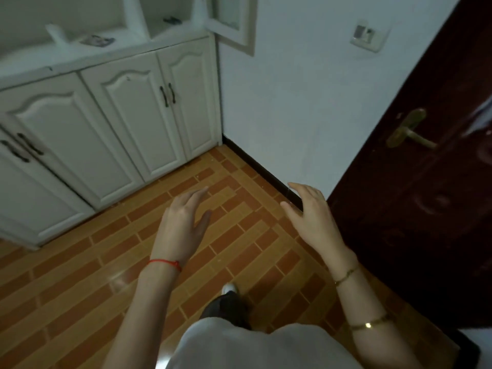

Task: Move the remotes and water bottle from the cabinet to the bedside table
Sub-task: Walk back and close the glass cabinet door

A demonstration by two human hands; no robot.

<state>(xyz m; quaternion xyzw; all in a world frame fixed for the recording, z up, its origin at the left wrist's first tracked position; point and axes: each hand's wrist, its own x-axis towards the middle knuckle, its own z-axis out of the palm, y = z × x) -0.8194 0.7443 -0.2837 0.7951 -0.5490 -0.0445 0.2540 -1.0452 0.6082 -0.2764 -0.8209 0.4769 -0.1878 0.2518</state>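
The white cabinet (111,107) stands at the upper left. On its counter a pale, blurred water bottle (56,33) stands beside a flat dark-patterned object (97,39) that may be a remote. A small dark object (172,20), possibly another remote, lies in the open niche to the right. My left hand (183,222) hovers over the floor with fingers apart and holds nothing. My right hand (311,211) is likewise open and empty, near the dark skirting. Both hands are well short of the cabinet. The bedside table is not in view.
A dark brown door (426,182) with a brass handle (407,131) stands at the right. A white wall with a switch plate (368,35) fills the middle. An upper cabinet door (234,22) hangs open. Brick-pattern tile floor (106,262) lies below; my foot (229,288) steps forward.
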